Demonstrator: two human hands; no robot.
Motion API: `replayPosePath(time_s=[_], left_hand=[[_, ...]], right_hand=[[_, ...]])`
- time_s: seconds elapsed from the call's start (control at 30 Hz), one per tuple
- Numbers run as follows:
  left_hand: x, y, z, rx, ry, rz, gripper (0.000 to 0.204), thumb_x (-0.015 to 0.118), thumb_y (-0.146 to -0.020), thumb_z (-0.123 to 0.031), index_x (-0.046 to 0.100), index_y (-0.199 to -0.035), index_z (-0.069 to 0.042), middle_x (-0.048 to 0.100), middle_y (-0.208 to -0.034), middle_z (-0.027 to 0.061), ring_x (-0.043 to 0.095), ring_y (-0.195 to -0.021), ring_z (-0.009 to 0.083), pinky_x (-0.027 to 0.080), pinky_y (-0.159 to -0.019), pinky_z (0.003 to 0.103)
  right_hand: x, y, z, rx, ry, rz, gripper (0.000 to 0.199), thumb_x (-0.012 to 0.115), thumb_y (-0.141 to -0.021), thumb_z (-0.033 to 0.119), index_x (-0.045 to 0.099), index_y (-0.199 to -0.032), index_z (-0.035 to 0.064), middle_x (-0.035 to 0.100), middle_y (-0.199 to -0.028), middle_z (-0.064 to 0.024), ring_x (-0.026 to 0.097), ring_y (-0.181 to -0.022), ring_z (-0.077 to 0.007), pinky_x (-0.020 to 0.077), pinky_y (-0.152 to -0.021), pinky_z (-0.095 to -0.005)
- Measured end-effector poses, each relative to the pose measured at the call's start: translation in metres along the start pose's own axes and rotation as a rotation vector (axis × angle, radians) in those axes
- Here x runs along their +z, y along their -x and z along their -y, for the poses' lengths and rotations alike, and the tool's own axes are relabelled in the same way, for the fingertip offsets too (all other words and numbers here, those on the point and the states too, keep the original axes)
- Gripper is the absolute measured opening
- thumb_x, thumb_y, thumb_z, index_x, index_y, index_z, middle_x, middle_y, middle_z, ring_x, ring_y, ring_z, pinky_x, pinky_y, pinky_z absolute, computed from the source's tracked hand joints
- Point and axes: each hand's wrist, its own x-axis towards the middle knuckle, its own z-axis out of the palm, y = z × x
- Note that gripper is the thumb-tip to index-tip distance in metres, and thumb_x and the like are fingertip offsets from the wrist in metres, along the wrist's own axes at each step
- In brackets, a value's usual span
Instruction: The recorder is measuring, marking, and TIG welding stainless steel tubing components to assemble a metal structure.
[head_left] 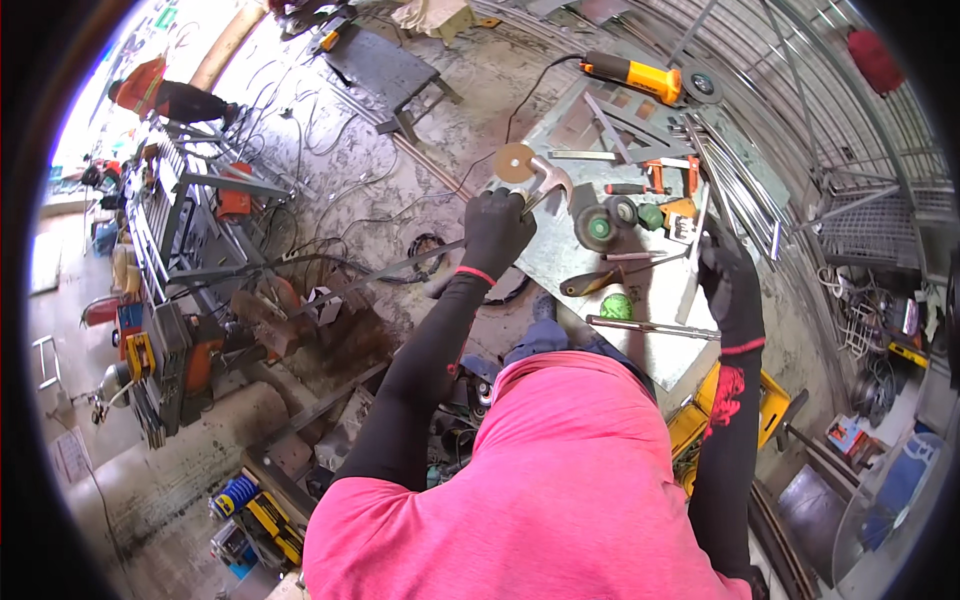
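Note:
My left hand [495, 230], in a black glove, is shut on the handle of a claw hammer [549, 179] at the left edge of a grey sheet-metal tabletop [670, 360]. A brown cutting disc [515, 162] lies just beyond the hammer's head. A long thin metal bar [380, 270] runs left from under this hand; whether the hand holds it I cannot tell. My right hand [730, 282], also gloved, grips a flat grey metal strip [692, 262] that stands nearly upright on the tabletop.
On the tabletop lie an orange angle grinder [635, 75], grinding discs [597, 228], an orange clamp [670, 176], a green round object [617, 306], a steel rod [650, 327] and steel strips [740, 185]. A yellow box [700, 420] sits below. A person in an orange vest [150, 90] works far left.

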Motion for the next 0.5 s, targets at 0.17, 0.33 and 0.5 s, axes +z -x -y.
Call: replayPosePath(time_s=[0.17, 0.33, 0.5], left_hand=[[0.024, -0.003, -0.001, 0.024, 0.009, 0.056, 0.023, 0.077, -0.084, -0.030, 0.074, -0.090, -0.009, 0.072, -0.089, 0.0142, 0.071, -0.086, 0.0363, 0.052, -0.079, 0.052], [-0.013, -0.007, -0.041, -0.038, 0.037, -0.005, 0.036, 0.084, -0.085, -0.026, 0.077, -0.112, -0.003, 0.074, -0.106, 0.0206, 0.070, -0.095, 0.0408, 0.056, -0.085, 0.051], [-0.040, 0.019, -0.123, 0.381, 0.549, 0.059, 0.037, 0.087, -0.085, -0.022, 0.077, -0.113, -0.001, 0.073, -0.120, 0.0201, 0.069, -0.113, 0.0392, 0.054, -0.098, 0.050]], right_hand=[[-0.049, 0.078, -0.008, 0.126, -0.209, -0.196, 0.066, 0.061, -0.097, 0.023, 0.051, -0.157, -0.0034, 0.066, -0.119, -0.0040, 0.057, -0.093, -0.0105, 0.0480, -0.092, -0.0235], [-0.065, 0.143, -0.033, 0.198, -0.509, -0.242, 0.078, 0.069, -0.101, 0.033, 0.037, -0.167, 0.0057, 0.067, -0.097, -0.0108, 0.049, -0.056, -0.0082, 0.0376, -0.050, -0.0214], [-0.035, 0.149, -0.008, 0.433, -0.422, -0.083, 0.078, 0.070, -0.096, 0.024, 0.040, -0.164, -0.0001, 0.060, -0.080, -0.0048, 0.054, -0.056, -0.0101, 0.0416, -0.051, -0.0211]])
